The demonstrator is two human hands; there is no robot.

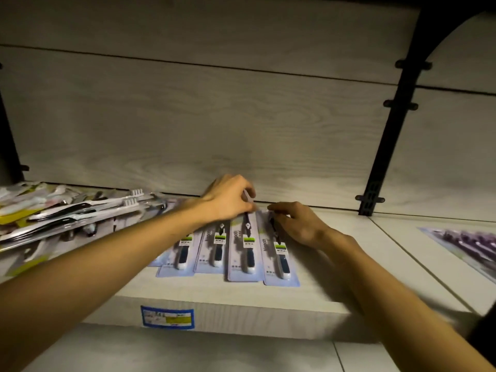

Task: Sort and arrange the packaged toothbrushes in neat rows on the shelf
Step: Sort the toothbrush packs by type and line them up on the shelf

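Note:
Several pale-blue toothbrush packs lie side by side in a row on the light wooden shelf [335, 264], heads toward the back wall. My left hand [228, 200] pinches the top end of the second pack from the right [245, 253]. My right hand [298, 224] rests on the upper part of the rightmost pack [281, 261], its fingers curled on the pack's top end. My left forearm crosses over the left packs [212, 251] and hides their upper parts.
A loose heap of mixed toothbrush packs [61, 213] fills the shelf's left end. A purple toothbrush pack [467, 245] lies on the adjoining shelf at the right. A black upright bracket [386, 130] stands at the back right. A blue price label [167, 316] sits on the shelf's front edge.

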